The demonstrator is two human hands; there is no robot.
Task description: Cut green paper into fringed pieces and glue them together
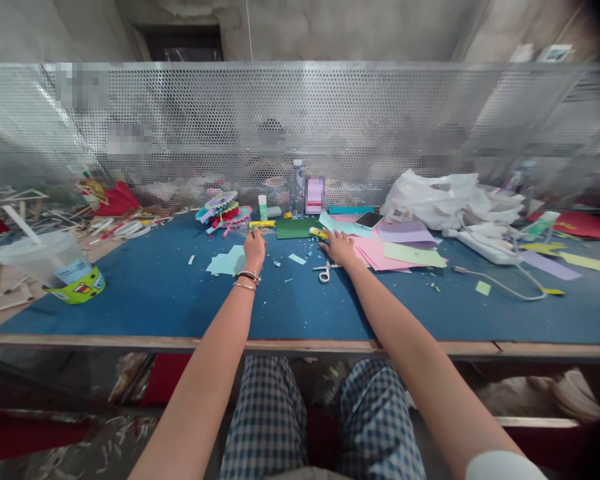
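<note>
My left hand (255,248) is closed, its fingertips pressed together around a small dark thing too small to name. Right at those fingertips lies a yellow tube (263,224), and I cannot tell whether they touch it. Light blue paper (227,261) lies beside the left wrist. Farther right, my right hand (341,248) reaches over the sheets, with thumb and index finger at a yellow glue stick (319,233) whose white end points left. Pink paper (373,252) spreads beside that hand. White-handled scissors (325,273) rest just below it, partly covered.
A dark green sheet (297,229), a glue stick with a white cap (263,208) and a phone (369,220) are farther back. A plastic cup (45,260) stands left. White bags (435,197) and a cable (510,291) are right. A perforated metal screen (340,120) closes the back.
</note>
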